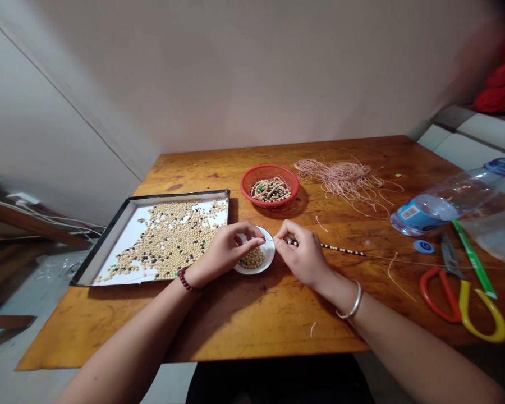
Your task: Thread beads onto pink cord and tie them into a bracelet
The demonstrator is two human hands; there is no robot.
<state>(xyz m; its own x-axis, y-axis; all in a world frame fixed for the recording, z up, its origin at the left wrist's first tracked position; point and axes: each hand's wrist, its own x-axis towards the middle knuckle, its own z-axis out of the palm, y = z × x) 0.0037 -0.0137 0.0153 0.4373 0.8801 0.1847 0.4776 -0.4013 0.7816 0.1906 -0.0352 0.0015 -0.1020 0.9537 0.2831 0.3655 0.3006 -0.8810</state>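
Note:
Above a small white dish (271, 255) of cream beads (252, 258), my left hand (231, 247) pinches a tiny dark bead (264, 239) between thumb and forefinger. A thin needle or stiff thread end (270, 239) spans from there to my right hand (298, 249). The right fingers are closed round it, and a string of cream and black beads (343, 249) leads out past them to the right. Its bare thread (404, 260) runs on across the table. Whether the dark bead is on the needle is too small to tell.
Left of the dish lies a shallow black-edged tray (124, 224) of loose beads. A red basket (244, 193) of strung beads and a tangle of pink thread (340, 177) sit behind. At right are a plastic bottle (450, 193), scissors (454, 280), a blue cap (423, 247) and a green strip (473, 258).

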